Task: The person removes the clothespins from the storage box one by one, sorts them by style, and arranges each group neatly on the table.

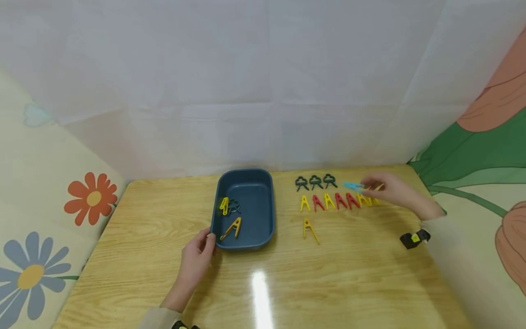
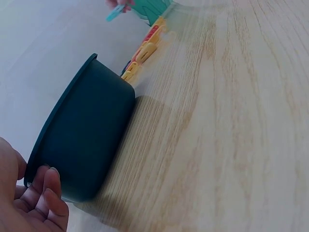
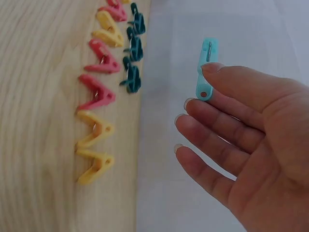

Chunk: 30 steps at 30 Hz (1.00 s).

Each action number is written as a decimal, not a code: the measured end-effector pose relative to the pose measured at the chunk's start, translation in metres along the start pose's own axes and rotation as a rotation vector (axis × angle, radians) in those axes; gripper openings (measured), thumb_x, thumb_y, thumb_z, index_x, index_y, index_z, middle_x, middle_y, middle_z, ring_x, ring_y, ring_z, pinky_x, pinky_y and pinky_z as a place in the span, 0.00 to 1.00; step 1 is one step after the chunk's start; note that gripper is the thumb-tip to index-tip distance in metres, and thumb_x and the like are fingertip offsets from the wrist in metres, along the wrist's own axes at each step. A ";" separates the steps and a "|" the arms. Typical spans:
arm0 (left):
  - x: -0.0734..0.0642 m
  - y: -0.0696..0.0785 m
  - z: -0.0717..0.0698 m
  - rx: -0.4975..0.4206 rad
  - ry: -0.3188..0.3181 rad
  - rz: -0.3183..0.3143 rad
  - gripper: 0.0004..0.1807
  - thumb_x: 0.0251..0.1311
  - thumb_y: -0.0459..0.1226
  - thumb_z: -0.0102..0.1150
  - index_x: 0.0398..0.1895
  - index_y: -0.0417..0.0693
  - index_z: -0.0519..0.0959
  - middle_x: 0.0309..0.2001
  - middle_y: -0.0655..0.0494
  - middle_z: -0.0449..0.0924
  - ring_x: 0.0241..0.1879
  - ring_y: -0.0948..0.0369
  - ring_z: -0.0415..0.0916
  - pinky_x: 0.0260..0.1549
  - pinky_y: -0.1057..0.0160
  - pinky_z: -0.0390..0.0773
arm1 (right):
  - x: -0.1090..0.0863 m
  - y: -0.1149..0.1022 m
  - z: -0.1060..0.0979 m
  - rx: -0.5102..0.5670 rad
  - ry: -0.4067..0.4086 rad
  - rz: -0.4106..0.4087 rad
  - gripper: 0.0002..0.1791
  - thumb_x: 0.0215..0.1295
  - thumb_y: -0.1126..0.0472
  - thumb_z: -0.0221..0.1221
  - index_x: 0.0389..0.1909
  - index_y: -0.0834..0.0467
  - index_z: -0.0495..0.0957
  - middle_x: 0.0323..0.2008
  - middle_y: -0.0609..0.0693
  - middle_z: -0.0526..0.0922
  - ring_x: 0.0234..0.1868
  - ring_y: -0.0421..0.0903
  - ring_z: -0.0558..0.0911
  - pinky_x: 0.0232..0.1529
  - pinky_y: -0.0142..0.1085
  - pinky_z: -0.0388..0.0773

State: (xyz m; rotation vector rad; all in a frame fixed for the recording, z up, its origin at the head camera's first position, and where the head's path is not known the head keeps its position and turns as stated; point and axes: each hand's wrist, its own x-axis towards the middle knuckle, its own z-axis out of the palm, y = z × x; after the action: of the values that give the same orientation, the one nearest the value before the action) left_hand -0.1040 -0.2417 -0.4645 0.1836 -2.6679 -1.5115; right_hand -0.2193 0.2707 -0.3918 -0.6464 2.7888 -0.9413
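Note:
My left hand [image 1: 196,258] grips the near left corner of a dark blue plastic bin [image 1: 259,214], thumb at the rim and fingers against the outer wall. Inside the bin lie a yellow clip [image 1: 223,206], a dark green clip [image 1: 234,206] and a yellow clothespin [image 1: 236,225]. Over the far right of the table, my right hand [image 1: 388,188] pinches a light blue clothespin [image 3: 208,50] by one end between thumb and index finger; the other fingers are loosely bent. Below it runs a row of yellow and red clothespins [image 3: 98,92].
Behind that row stand three dark green clips [image 1: 315,181]. A single yellow clothespin [image 1: 308,227] lies in front, right of the bin. White sheeting [image 1: 263,105] rises at the wooden table's [image 1: 328,278] back edge, and flower-patterned panels [image 1: 481,214] flank both sides.

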 end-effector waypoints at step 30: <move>-0.001 0.002 0.000 -0.008 -0.001 0.000 0.21 0.82 0.39 0.47 0.67 0.35 0.76 0.33 0.45 0.81 0.30 0.60 0.75 0.24 0.66 0.75 | -0.037 0.078 0.033 -0.013 0.218 0.277 0.27 0.79 0.52 0.58 0.58 0.74 0.75 0.51 0.72 0.82 0.51 0.69 0.81 0.50 0.60 0.79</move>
State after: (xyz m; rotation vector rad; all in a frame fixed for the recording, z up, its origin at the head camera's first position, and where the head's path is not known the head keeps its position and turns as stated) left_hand -0.1028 -0.2405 -0.4624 0.1823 -2.6622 -1.5233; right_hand -0.2054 0.3250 -0.4656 -0.1565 2.9687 -0.9877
